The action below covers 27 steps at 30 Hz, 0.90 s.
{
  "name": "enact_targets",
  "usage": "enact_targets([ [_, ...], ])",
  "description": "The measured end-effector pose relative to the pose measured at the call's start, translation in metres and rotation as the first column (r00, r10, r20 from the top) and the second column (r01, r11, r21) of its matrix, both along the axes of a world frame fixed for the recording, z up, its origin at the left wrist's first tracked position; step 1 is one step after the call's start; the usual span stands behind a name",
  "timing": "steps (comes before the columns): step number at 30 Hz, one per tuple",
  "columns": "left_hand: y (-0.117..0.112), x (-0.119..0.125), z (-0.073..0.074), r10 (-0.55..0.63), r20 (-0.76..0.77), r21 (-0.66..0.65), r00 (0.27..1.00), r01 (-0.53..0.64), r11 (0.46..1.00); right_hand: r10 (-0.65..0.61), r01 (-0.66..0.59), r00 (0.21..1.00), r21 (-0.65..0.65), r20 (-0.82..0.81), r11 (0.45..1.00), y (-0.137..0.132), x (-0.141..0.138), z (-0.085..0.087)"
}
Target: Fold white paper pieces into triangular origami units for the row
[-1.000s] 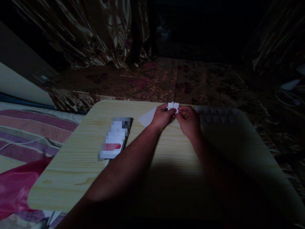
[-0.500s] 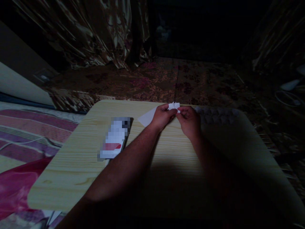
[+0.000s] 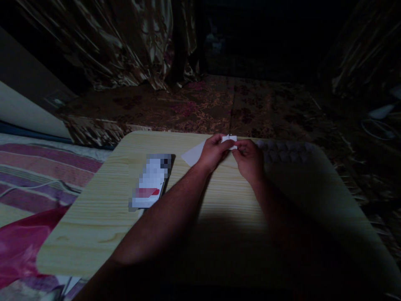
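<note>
Near the far edge of the wooden table (image 3: 103, 221), a small piece of folded white paper (image 3: 230, 138) is held between both hands. My left hand (image 3: 213, 151) grips its left side, thumb laid across the front. On the opposite side, my right hand (image 3: 249, 158) pinches the paper's right edge with thumb and fingertips. The fingers cover much of the paper, so its full shape is hidden. A flat white sheet (image 3: 192, 154) lies on the table to the left, partly behind my left hand.
A phone (image 3: 152, 179), blurred out, lies left of my left forearm. Two rows of small dark folded-looking pieces (image 3: 285, 151) stand at the far right of the table. At the left are a striped bedspread (image 3: 46, 163) and a pink bag (image 3: 28, 246). Patterned curtains (image 3: 140, 46) hang behind.
My left thumb has shifted slightly to the right over the folded paper, and its raised top points look flatter. Both hands otherwise keep their place.
</note>
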<state>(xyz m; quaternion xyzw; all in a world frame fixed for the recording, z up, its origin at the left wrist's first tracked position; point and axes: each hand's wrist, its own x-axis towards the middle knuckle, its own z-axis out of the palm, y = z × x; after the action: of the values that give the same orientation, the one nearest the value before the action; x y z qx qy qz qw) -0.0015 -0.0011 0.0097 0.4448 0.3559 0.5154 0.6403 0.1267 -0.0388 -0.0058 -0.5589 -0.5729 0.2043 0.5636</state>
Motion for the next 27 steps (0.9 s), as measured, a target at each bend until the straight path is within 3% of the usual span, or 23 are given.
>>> enact_targets([
  [9,0.003,-0.002,0.001,0.026,0.012,-0.060,1.000,-0.025,0.998,0.010,-0.010,1.000,-0.002,0.000,1.000,-0.002,0.000,0.002],
  [16,0.004,-0.007,0.002,-0.088,-0.012,-0.071,0.996,0.087,0.994,0.087,-0.088,0.996,-0.009,-0.031,0.996,0.001,0.007,-0.002],
  [22,0.006,-0.009,0.003,-0.059,-0.001,-0.087,0.998,0.059,0.994,0.175,-0.176,0.983,-0.012,-0.061,0.984,0.003,0.013,-0.002],
  [27,0.004,-0.009,0.004,-0.091,0.003,-0.077,0.996,0.091,0.993,0.167,-0.168,0.982,-0.001,-0.089,0.986,0.003,0.013,0.000],
])
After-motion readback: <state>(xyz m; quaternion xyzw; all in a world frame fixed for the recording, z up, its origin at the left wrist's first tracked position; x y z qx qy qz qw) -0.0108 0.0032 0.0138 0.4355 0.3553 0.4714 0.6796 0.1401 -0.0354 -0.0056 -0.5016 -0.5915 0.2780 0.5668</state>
